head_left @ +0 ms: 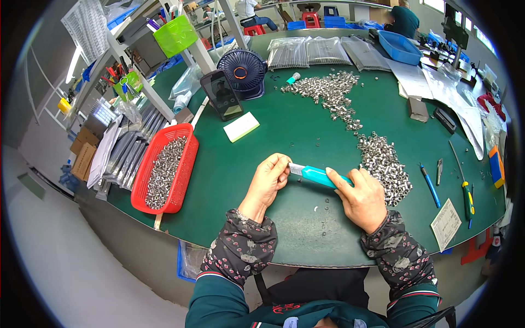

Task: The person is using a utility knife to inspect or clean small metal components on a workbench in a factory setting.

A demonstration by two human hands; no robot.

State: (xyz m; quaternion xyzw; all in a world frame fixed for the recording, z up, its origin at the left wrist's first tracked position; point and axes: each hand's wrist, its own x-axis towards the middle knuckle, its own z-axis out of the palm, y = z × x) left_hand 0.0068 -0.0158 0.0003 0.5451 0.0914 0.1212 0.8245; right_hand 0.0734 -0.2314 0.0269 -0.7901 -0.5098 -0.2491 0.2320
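My right hand (362,198) is wrapped round a teal utility knife (316,175), its blade pointing left. At the blade's tip, my left hand (268,181) is pinched closed, and whatever lies between its fingertips is too small to make out. Just beyond my right hand lies a heap of small silvery metal rings (387,172). A second heap of small metal parts (327,90) spreads farther back on the green table (251,156). A few tiny dark bits are scattered below the knife.
On the left stands a red basket (192,158) of metal parts. A phone (221,95), a fan (240,71) and a white pad (240,127) are at the back left. A blue pen-like tool (430,186), a screwdriver (466,194) and a paper slip (446,224) lie right.
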